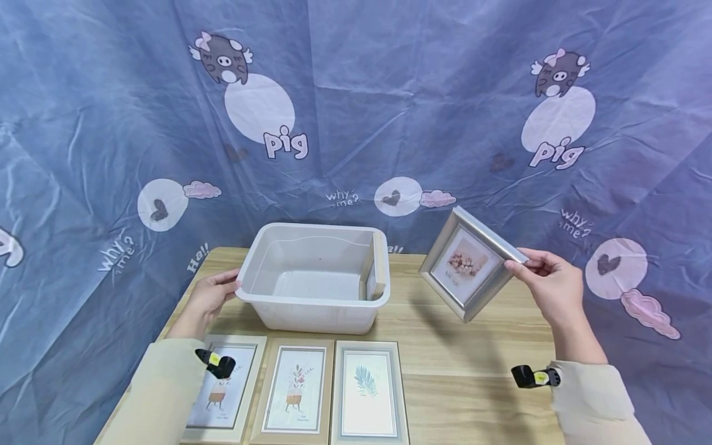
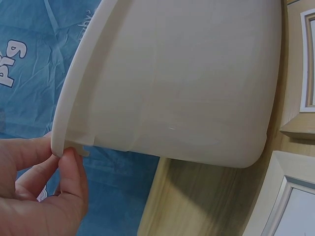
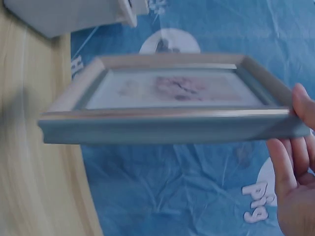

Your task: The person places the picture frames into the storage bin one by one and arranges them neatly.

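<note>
So right now the silver frame (image 1: 466,267) is up in the air, just to the right of the bin (image 1: 319,316) and clear of it, tilted corner-down over the desk (image 1: 461,402). The right hand (image 1: 556,281) has it by one corner, thumb on the face and fingers tucked behind. The left hand (image 1: 212,293) is pinching the bin's rim at the left end, so I'd guess it's there to steady things.

One wooden frame (image 1: 378,266) stands on edge inside the bin at the right end, and three frames (image 1: 293,389) lie face up in a row in front.

I'd call this the mid-carry step, but honestly can't tell if it's going in or coming out. If it's in, it needs turning on edge and lifting over the rim without knocking the wooden one. If it's out, level it and lower it onto the desk. Corner grip looks a bit twisty either way.
</note>
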Tool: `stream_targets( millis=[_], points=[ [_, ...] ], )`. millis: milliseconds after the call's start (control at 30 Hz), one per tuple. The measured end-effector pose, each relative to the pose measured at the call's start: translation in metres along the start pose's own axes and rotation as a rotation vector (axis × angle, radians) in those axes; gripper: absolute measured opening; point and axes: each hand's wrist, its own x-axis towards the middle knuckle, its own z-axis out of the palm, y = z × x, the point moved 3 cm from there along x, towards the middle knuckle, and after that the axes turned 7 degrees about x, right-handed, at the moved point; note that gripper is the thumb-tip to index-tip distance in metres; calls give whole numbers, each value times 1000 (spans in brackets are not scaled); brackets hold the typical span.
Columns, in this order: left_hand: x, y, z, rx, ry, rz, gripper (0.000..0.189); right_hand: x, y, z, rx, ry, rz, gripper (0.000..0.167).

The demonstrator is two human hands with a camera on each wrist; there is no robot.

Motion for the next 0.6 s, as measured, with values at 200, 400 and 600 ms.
stream_targets(
  millis=[200,400,600],
  points=[
    [-1,0,0,9,-2,3,47,0,-14,13,100,184,-27,31],
    [-1,0,0,-15,-4,5,48,-1,-31,26,221,292,-116,32],
    [0,-2,-1,4,-2,-3,48,0,-48,43,239,370,-176,33]
  ],
)
